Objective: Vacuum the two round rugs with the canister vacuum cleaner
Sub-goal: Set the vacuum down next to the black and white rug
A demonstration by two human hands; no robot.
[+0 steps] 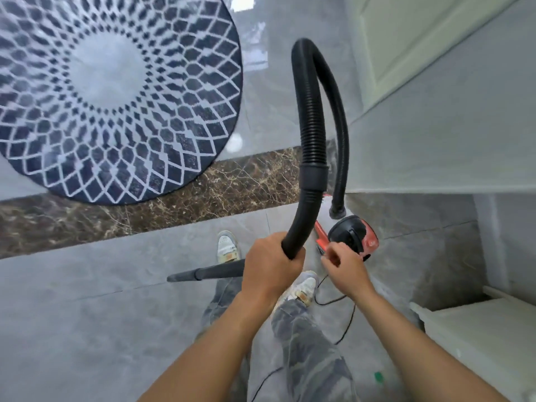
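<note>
Glossy grey floor (87,314), crossed by a brown marble band (232,184), carried the round rug (116,91) far left. The left grip (272,265) clasped the hose (310,126). The right grip (345,268) curled, hold unclear, beside the red canister vacuum (355,236).

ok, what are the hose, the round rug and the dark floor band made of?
The hose: flexible black plastic by the look, matte, closely ribbed. The round rug: textile, seemingly short pile, dull surface, navy and white lattice. The dark floor band: marble or marble-look tile, brown with pale veins, smooth and polished-looking; cannot tell which.
</note>
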